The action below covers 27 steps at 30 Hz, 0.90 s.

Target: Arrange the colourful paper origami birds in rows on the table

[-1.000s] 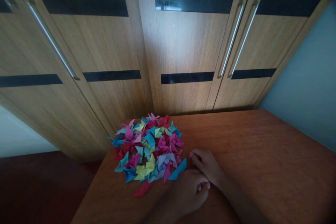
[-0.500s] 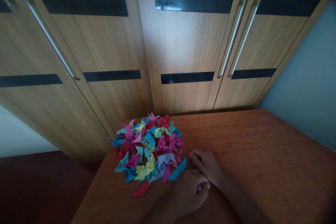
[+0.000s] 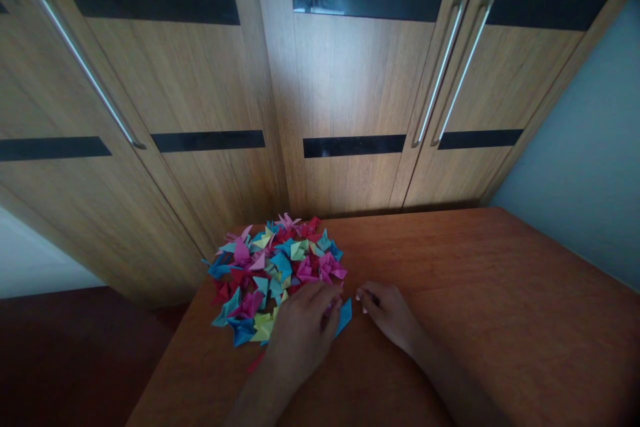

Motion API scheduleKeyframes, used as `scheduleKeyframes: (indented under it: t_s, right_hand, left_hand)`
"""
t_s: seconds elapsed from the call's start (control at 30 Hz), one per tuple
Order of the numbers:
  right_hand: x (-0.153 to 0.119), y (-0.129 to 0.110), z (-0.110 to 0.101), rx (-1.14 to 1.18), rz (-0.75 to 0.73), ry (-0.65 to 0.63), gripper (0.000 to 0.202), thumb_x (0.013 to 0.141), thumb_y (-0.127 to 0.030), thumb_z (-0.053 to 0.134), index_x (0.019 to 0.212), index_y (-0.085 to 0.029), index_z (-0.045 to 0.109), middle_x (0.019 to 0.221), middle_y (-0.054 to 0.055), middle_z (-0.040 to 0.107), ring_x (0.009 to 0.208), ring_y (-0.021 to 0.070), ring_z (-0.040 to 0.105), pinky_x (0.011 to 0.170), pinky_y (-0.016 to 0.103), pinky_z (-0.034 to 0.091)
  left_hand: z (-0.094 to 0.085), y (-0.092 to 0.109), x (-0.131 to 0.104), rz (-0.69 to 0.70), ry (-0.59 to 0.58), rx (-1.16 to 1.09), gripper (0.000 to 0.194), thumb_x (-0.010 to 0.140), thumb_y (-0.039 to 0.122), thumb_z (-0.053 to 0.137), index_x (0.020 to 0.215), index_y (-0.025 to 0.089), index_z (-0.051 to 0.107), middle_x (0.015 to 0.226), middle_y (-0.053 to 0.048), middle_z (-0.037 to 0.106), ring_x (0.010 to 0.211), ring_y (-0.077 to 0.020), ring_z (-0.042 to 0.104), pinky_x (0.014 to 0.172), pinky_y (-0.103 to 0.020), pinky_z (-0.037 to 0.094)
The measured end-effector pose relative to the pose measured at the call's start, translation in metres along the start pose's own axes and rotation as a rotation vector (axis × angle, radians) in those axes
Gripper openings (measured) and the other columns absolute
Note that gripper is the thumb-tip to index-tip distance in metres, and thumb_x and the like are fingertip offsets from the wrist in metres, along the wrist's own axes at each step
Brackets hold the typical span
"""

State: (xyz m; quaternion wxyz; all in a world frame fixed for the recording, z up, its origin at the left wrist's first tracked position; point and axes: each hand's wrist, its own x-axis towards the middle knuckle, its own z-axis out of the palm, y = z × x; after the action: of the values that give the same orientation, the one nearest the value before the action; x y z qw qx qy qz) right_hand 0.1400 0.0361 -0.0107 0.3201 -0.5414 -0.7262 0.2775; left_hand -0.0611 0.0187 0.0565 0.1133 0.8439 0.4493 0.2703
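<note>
A pile of folded paper pieces [image 3: 280,265] in pink, red, blue, green and yellow lies on the left part of the wooden table [image 3: 450,267]. My left hand [image 3: 306,323] is over the pile's front right, fingers curled together; what they hold, if anything, is hidden. Just right of it a flat blue paper piece [image 3: 345,317] shows partly. My right hand [image 3: 387,310] rests on the table right of the pile, its fingers bent in and too dark to show whether something small is between them. A red paper strip [image 3: 256,363] peeks out beside my left wrist.
Behind the table stands a wooden wardrobe [image 3: 345,80] with dark bands and metal handles [image 3: 440,73]. A bluish wall [image 3: 580,140] is at the right. Past the table's left edge the dark floor [image 3: 75,353] shows.
My left hand has moved left and up, away from my right hand and onto the pile's edge, now covering the lavender piece. My right hand has barely moved. The view has shifted slightly.
</note>
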Motion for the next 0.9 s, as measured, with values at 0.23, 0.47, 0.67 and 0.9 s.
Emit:
scheduleKeyframes:
  t_s: [0.23, 0.47, 0.67, 0.9]
  right_hand:
    - [0.000, -0.001, -0.001, -0.018, -0.004, -0.006, 0.029, 0.090, -0.029, 0.039, 0.079, -0.019, 0.063, 0.066, 0.000, 0.061, 0.063, 0.0132, 0.056, 0.061, 0.023, 0.036]
    - [0.000, -0.002, -0.002, -0.023, -0.007, -0.003, 0.025, 0.088, -0.026, 0.041, 0.078, -0.018, 0.062, 0.067, 0.000, 0.062, 0.064, 0.0130, 0.057, 0.061, 0.022, 0.036]
    - [0.000, -0.001, -0.001, -0.026, -0.007, -0.004, 0.025, 0.088, -0.025, 0.041, 0.079, -0.019, 0.063, 0.067, 0.000, 0.062, 0.062, 0.0126, 0.056, 0.061, 0.022, 0.036]
    - [-0.001, -0.004, -0.001, 0.044, -0.026, 0.039, 0.026, 0.090, -0.028, 0.041, 0.079, -0.019, 0.063, 0.066, 0.000, 0.061, 0.062, 0.0125, 0.056, 0.061, 0.022, 0.038]
  left_hand:
    - [-0.016, -0.037, -0.009, -0.040, -0.029, 0.150, 0.030, 0.086, 0.023, 0.052, 0.115, 0.025, 0.057, 0.113, -0.006, 0.061, 0.103, -0.0232, 0.056, 0.090, -0.039, 0.044]
    - [-0.005, -0.038, -0.011, 0.001, -0.079, 0.252, 0.028, 0.081, 0.016, 0.054, 0.107, 0.025, 0.061, 0.105, -0.005, 0.066, 0.098, -0.0264, 0.058, 0.086, -0.044, 0.045]
    - [-0.007, -0.041, -0.009, -0.017, 0.073, 0.126, 0.029, 0.084, 0.021, 0.052, 0.112, 0.023, 0.061, 0.109, -0.008, 0.065, 0.101, -0.0251, 0.059, 0.089, -0.042, 0.047]
    - [-0.019, -0.020, -0.001, -0.307, 0.132, -0.431, 0.036, 0.085, 0.033, 0.053, 0.120, 0.024, 0.054, 0.107, -0.006, 0.066, 0.097, -0.0214, 0.064, 0.083, -0.034, 0.051]
